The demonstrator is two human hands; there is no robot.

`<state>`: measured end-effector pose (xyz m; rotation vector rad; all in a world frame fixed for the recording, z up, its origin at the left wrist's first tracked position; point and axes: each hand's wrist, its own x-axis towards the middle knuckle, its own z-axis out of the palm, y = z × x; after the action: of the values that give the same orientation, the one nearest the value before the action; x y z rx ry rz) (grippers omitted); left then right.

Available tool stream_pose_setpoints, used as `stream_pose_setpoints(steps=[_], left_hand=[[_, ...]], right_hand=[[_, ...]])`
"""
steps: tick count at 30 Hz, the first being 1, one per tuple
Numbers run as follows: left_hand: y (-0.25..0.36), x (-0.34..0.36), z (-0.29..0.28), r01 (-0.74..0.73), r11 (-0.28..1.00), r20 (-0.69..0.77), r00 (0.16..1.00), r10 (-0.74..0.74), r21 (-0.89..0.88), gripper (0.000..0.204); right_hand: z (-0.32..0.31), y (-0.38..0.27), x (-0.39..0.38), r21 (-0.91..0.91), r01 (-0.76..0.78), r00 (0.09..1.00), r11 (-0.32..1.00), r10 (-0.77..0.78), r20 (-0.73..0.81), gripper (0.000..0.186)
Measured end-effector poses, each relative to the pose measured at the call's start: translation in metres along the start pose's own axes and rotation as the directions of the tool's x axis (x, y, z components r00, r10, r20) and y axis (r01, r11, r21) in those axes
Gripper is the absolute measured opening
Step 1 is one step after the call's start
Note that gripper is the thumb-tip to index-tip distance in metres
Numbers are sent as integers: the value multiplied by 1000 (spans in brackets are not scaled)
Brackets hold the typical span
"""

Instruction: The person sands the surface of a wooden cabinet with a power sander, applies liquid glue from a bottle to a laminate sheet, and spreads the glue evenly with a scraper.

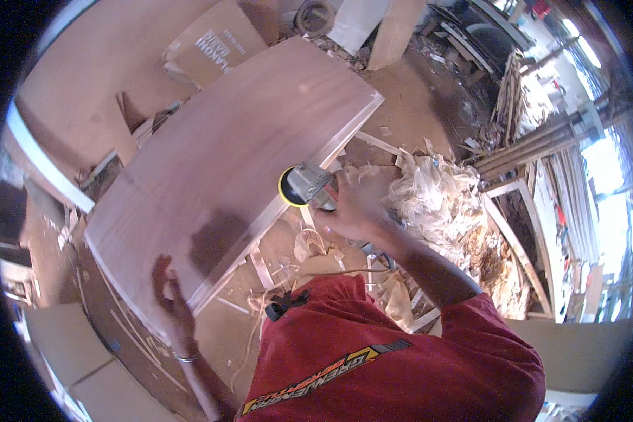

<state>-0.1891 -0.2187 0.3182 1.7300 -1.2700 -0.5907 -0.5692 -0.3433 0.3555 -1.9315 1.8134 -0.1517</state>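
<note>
A reddish-brown wooden panel [225,155] lies diagonally before me, its long pale edge facing right. My right hand [352,211] grips a handheld power sander [309,183] with a round, yellow-rimmed pad, held at the panel's right edge; whether the pad touches the wood I cannot tell. My left hand [174,295] is over the panel's near left end, fingers loosely bent and apart, holding nothing. A dark shadow falls on the panel beside it. My red shirt fills the lower middle of the view.
Crumpled pale plastic sheeting and shavings [436,204] heap on the right, beside timber frames and stacked boards [524,151]. A cardboard sheet [190,49] and upright boards [390,32] stand at the back. A white strip [46,158] runs along the left. Scraps and thin sticks litter the floor.
</note>
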Motion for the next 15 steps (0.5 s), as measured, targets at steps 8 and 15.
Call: stream_pose_setpoints(steps=[8,15], left_hand=[[33,56,164,-187,844,121,982,145,503,58],[50,48,225,1,677,-12,1000,11,736,73]], right_hand=[[-95,133,102,-35,-240,966,970,236,-104,92],[-142,188,198,155,-205,970,966,222,-100,94]])
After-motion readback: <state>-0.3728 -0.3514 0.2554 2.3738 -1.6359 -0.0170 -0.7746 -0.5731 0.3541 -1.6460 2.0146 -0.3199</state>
